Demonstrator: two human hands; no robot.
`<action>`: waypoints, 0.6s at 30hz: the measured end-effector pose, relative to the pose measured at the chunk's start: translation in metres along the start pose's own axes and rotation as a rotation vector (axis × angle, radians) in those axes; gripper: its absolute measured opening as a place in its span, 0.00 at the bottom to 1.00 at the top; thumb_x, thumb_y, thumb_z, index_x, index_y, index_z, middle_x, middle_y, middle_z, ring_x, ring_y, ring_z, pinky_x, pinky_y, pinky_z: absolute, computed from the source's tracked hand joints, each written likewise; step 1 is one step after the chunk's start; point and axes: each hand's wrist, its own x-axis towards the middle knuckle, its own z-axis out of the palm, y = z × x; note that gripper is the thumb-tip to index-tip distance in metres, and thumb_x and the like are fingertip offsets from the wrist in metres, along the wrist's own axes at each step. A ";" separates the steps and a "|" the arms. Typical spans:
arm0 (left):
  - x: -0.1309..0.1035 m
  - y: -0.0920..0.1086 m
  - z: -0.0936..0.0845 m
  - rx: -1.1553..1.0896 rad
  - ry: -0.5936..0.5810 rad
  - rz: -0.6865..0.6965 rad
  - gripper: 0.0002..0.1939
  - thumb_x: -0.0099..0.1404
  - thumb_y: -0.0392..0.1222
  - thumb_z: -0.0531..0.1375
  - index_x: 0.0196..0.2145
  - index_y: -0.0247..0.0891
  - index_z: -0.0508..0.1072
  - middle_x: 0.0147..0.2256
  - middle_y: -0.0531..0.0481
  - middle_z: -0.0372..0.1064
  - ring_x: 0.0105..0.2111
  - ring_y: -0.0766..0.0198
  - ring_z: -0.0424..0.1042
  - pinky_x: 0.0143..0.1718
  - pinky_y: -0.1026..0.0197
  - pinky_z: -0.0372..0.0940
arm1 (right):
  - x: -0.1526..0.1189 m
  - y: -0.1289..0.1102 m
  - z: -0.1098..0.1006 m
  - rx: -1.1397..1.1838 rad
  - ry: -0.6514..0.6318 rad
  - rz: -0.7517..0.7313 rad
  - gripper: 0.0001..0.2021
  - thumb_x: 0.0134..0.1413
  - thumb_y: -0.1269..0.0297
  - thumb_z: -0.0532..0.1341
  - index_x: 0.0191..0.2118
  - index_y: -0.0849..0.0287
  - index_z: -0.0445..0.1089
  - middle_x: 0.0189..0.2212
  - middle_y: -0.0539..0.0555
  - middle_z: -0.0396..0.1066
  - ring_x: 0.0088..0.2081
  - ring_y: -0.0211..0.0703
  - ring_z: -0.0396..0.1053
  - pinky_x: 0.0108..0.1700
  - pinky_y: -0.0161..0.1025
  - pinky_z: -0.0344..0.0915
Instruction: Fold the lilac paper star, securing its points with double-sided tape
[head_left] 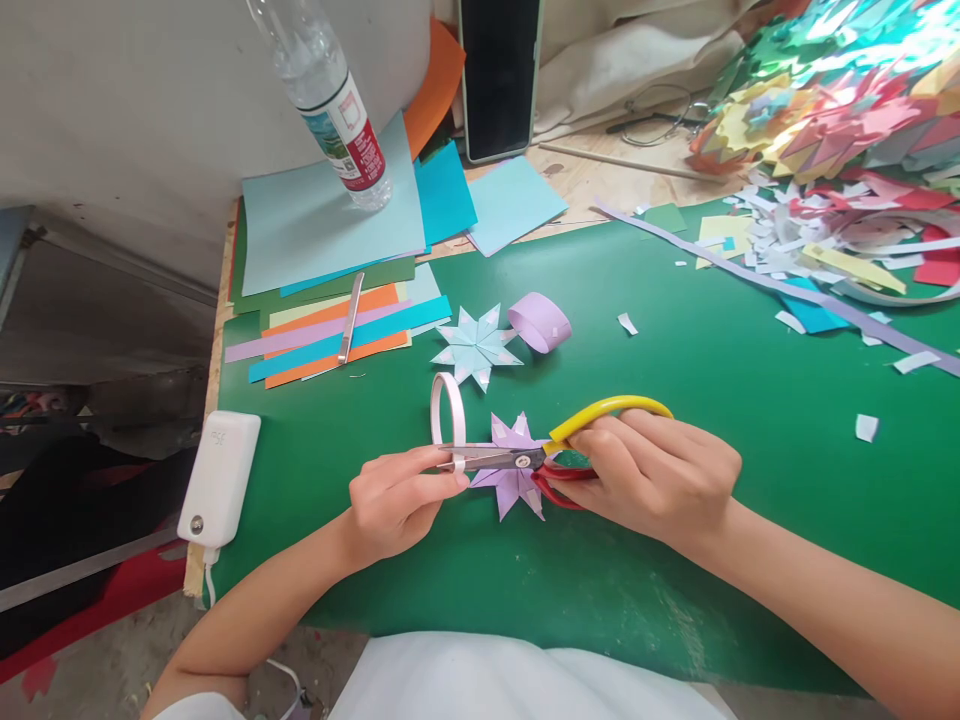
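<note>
My left hand [401, 495] is closed on a thin white roll of tape [460, 422], pinching it at the lower edge between thumb and fingers. The roll stands upright above the green tabletop. In my right hand [649, 470] is a pair of scissors [523, 461] with one yellow and one red handle loop. Their slightly parted blades lie across a short white end of the tape at my left fingertips. Beneath the scissors lies a purple folded-paper star [510, 494], partly covered by them. Beyond it are a light-blue paper star [478, 346] and a curled purple paper band [541, 322].
Tweezers [350, 318] lie on coloured paper strips [300, 352] at left. A water bottle [345, 125] stands on stacked paper sheets [277, 230]. A phone [500, 75] leans at the back, and a white power bank [220, 478] sits by the left edge. Paper scraps [787, 235] cover the right.
</note>
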 end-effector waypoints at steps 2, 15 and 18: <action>-0.001 -0.001 0.001 -0.020 0.010 -0.014 0.09 0.63 0.26 0.59 0.36 0.38 0.72 0.33 0.50 0.79 0.32 0.69 0.79 0.30 0.74 0.71 | -0.001 0.000 -0.002 -0.007 -0.023 0.008 0.22 0.54 0.55 0.64 0.18 0.57 0.55 0.14 0.45 0.58 0.17 0.32 0.52 0.20 0.34 0.48; 0.001 -0.002 -0.001 -0.058 -0.010 -0.035 0.08 0.63 0.26 0.59 0.35 0.37 0.73 0.31 0.51 0.80 0.35 0.65 0.81 0.34 0.71 0.75 | -0.002 0.003 -0.004 0.052 0.016 -0.042 0.17 0.52 0.60 0.66 0.20 0.58 0.61 0.18 0.45 0.65 0.22 0.31 0.53 0.24 0.33 0.46; 0.003 -0.001 -0.001 -0.103 -0.025 -0.052 0.08 0.64 0.26 0.59 0.36 0.38 0.72 0.32 0.51 0.80 0.35 0.65 0.81 0.33 0.70 0.76 | 0.001 0.006 -0.005 0.042 0.016 -0.031 0.17 0.54 0.60 0.65 0.20 0.58 0.61 0.18 0.45 0.66 0.21 0.31 0.54 0.24 0.33 0.47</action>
